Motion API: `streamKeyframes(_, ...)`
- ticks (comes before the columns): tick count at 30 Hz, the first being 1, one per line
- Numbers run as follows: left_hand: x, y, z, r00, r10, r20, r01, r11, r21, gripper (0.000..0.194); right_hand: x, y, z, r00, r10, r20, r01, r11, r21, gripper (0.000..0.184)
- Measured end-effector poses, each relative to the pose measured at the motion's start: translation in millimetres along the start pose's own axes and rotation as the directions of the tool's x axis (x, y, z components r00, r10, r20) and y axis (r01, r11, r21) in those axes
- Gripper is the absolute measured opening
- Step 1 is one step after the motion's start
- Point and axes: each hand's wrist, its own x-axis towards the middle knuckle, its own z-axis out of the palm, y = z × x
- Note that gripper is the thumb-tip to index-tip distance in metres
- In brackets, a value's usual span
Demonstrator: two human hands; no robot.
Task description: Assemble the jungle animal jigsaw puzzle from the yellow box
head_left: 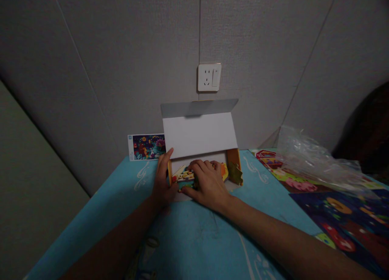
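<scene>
An open cardboard box [233, 158] with a raised white lid [199, 132] stands at the far edge of the blue table [194, 235]. Colourful puzzle pieces [186, 177] lie inside it. My left hand [162, 180] grips the box's left wall, thumb up along the lid's edge. My right hand [206, 182] reaches into the box, fingers curled down over the pieces; whether it holds one is hidden.
A colourful reference picture [146, 147] leans against the wall behind the box on the left. A crumpled clear plastic bag [313, 160] and a partly assembled puzzle [340, 209] lie at the right. A wall socket [209, 77] sits above the box.
</scene>
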Motion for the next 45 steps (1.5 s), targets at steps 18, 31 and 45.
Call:
streamKeyframes(18,0.8,0.9,-1.0,1.000,-0.011,0.001,0.011,0.999,-0.032,0.058,4.4,8.1,2.1,0.997,-0.065,0.041,0.070,0.989,-0.130,0.066)
streamKeyframes(31,4.4,2.6,2.3,0.994,-0.089,-0.065,0.089,0.996,-0.007,0.051,7.6,27.0,3.5,0.989,-0.144,-0.033,0.138,0.981,-0.134,0.060)
streamKeyframes(45,5.2,-3.9,5.7,0.969,-0.203,-0.139,0.196,0.979,-0.063,0.050,12.8,10.6,-31.0,0.975,-0.162,-0.151,0.152,0.985,-0.076,0.052)
